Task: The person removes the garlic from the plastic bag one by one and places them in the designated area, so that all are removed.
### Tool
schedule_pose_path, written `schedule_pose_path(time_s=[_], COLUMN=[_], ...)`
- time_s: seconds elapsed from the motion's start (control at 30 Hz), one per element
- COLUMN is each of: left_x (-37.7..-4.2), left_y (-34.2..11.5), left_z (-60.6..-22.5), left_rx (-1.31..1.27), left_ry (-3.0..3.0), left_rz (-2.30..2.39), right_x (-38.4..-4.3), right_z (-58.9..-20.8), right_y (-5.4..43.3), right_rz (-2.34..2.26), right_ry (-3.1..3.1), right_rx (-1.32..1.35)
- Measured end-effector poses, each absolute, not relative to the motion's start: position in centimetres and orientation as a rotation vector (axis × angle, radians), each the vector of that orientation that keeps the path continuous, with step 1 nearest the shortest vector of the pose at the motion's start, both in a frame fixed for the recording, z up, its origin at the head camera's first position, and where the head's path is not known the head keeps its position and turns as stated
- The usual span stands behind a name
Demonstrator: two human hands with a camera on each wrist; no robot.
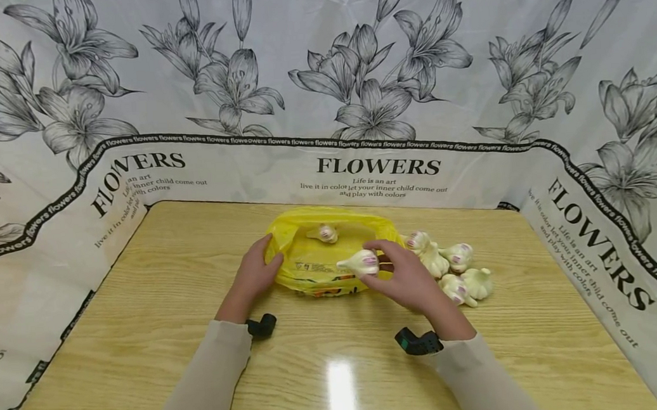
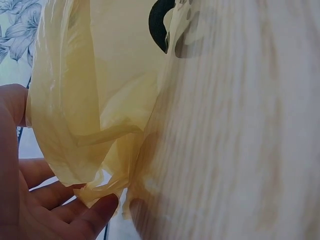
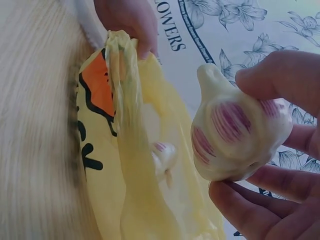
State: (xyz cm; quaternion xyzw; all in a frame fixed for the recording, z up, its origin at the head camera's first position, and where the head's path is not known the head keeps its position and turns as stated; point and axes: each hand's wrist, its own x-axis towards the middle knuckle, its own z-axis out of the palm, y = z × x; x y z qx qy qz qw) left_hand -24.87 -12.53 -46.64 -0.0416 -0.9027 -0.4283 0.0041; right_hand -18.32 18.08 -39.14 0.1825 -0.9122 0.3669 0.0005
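Note:
A yellow plastic bag (image 1: pixel 305 283) lies on the table with its mouth spread wide. One garlic bulb (image 1: pixel 327 233) is inside it, toward the back. My left hand (image 1: pixel 255 270) holds the bag's left edge, thumb on one side and fingers on the other, as the left wrist view also shows. Between the thumb and fingers of my right hand (image 1: pixel 405 276) is a white, purple-streaked garlic bulb (image 3: pixel 235 135), held over the front right of the bag's opening. Its narrow stem points left in the head view.
Several more garlic bulbs (image 1: pixel 459 257) are piled just right of the bag, beyond my right hand. The wooden table (image 1: pixel 144 345) meets a white floral cloth (image 1: pixel 234 167) at its back and sides.

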Motion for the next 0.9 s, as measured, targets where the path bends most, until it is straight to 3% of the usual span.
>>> schedule_pose_path(time_s=[0.9], left_x=[-25.0], left_y=[-12.7], left_z=[-46.9], left_rx=[-0.105], left_ry=[-2.825], left_rz=[-1.370], right_x=[-14.6], right_z=[-40.9], right_y=[22.2], right_rz=[0.928], right_ry=[-2.967], right_rx=[0.727])
